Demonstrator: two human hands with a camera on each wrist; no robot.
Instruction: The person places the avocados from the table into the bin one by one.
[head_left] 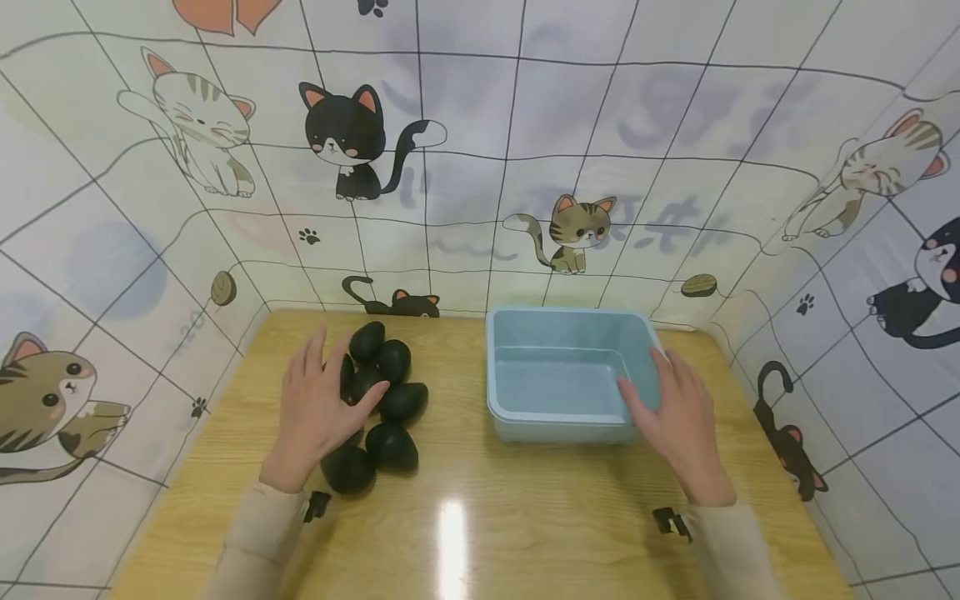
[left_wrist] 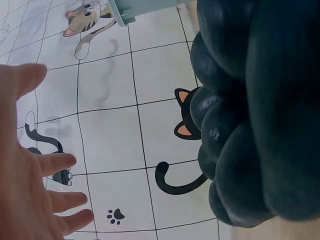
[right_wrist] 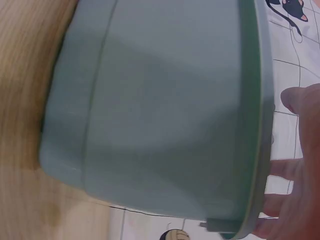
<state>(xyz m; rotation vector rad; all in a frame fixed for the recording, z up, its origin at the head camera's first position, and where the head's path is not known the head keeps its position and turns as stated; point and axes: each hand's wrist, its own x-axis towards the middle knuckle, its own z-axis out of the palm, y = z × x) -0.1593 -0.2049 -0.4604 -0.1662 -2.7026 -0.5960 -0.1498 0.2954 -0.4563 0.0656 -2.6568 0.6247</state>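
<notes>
Several dark green, egg-shaped avocados [head_left: 393,447] lie bunched together on the left side of the table. Over the left part of this bunch is my left hand [head_left: 318,404], its fingers spread and nothing in its grasp. In the left wrist view the avocados [left_wrist: 240,160] stand to one side of the extended fingers. A light blue plastic bin [head_left: 566,429] with nothing inside sits to the right. My right hand [head_left: 678,408] is at the bin's right side, thumb over the opening and fingertips right at the rim. The right wrist view shows the bin wall [right_wrist: 165,110] close up.
The wooden table [head_left: 450,492] carries the bin and the avocados, with bare wood between them. Walls with a cat print [head_left: 465,183] enclose it at the back and on both sides. A small black piece [head_left: 672,522] sits by the right sleeve.
</notes>
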